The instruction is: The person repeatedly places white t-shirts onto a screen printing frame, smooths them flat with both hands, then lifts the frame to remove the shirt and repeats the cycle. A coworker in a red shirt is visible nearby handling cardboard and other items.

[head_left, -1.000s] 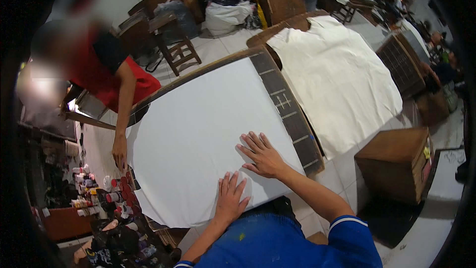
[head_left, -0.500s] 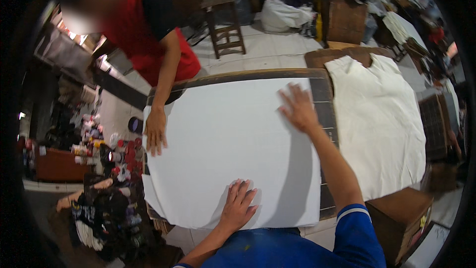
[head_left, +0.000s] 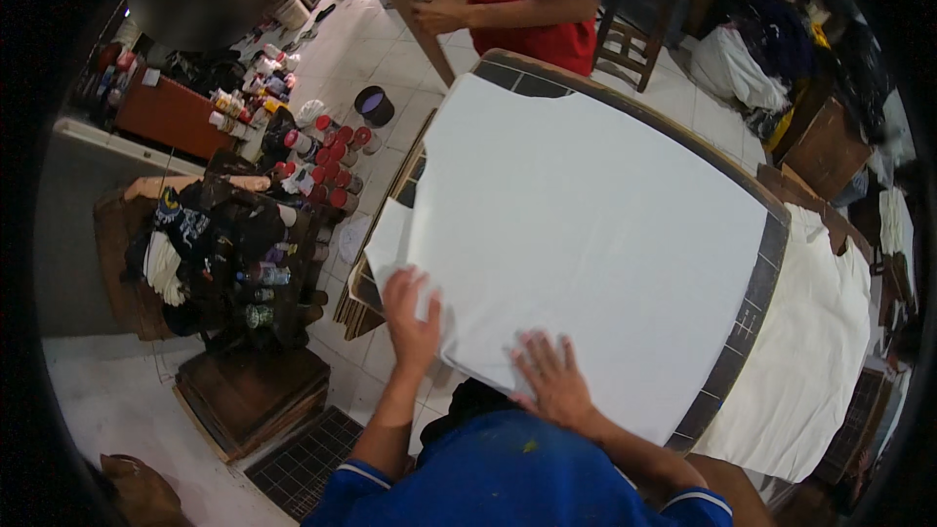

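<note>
A smooth white cloth (head_left: 595, 234) lies over a dark board (head_left: 527, 78) marked with a grid. My left hand (head_left: 412, 317), slightly blurred, is at the cloth's lower left edge, thumb and fingers apart, beside a turned flap. My right hand (head_left: 551, 381) rests with spread fingers on the cloth near its lower edge. Neither hand appears to grip anything.
A co-worker in red (head_left: 532, 24) stands beyond the board, a hand by a wooden plank (head_left: 425, 39). Cream cloth (head_left: 800, 351) lies at right. Red-lidded jars (head_left: 332, 166), a dark bucket (head_left: 374, 105), a cluttered stand and stacked boards (head_left: 249, 390) are at left.
My left hand has moved to the cloth's left edge, my right hand back toward the near edge. The co-worker's hand has left the cloth. The view has swung leftward.
</note>
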Demonstrator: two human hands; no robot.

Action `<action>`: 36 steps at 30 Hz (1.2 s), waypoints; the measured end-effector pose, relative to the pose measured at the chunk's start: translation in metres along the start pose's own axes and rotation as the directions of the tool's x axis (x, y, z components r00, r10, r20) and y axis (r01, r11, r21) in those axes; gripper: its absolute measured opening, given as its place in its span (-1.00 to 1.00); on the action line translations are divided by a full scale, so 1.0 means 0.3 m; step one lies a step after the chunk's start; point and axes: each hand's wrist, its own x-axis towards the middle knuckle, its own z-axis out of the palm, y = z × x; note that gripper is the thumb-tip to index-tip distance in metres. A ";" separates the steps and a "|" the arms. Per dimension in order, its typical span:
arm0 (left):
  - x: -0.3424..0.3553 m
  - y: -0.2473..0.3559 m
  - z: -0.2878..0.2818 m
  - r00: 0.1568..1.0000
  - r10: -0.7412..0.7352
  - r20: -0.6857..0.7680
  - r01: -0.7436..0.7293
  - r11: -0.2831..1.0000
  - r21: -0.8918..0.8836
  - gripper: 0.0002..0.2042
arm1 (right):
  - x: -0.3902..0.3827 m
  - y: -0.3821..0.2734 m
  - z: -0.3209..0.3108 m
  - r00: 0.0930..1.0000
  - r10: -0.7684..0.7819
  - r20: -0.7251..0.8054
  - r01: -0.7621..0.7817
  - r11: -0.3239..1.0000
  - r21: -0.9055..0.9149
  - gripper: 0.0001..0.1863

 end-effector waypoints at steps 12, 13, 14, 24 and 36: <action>0.216 -0.413 -0.059 0.928 -0.360 -0.093 0.324 0.906 -0.274 -0.77 | 0.182 -0.097 -0.022 0.999 0.039 -0.021 -0.042 0.979 -0.202 -0.16; 0.218 -0.416 -0.063 0.924 -0.369 -0.099 0.331 0.902 -0.277 -0.81 | 0.197 -0.136 -0.010 0.998 -0.059 -0.005 0.057 0.979 -0.194 -0.20; 0.223 -0.422 -0.070 0.925 -0.368 -0.092 0.326 0.895 -0.304 -0.80 | 0.224 -0.160 0.000 0.987 -0.157 0.029 0.160 0.975 -0.155 -0.20; 0.231 -0.444 -0.107 0.956 -0.281 0.078 0.291 0.899 -0.327 -0.77 | 0.555 -0.095 -0.072 0.969 0.030 -0.245 -0.071 0.985 -0.159 -0.18; 0.260 -0.291 -0.204 0.946 -0.310 -0.099 0.180 0.754 -0.632 -0.83 | 0.817 -0.132 -0.100 0.964 -0.030 -0.265 -0.018 0.984 -0.177 -0.22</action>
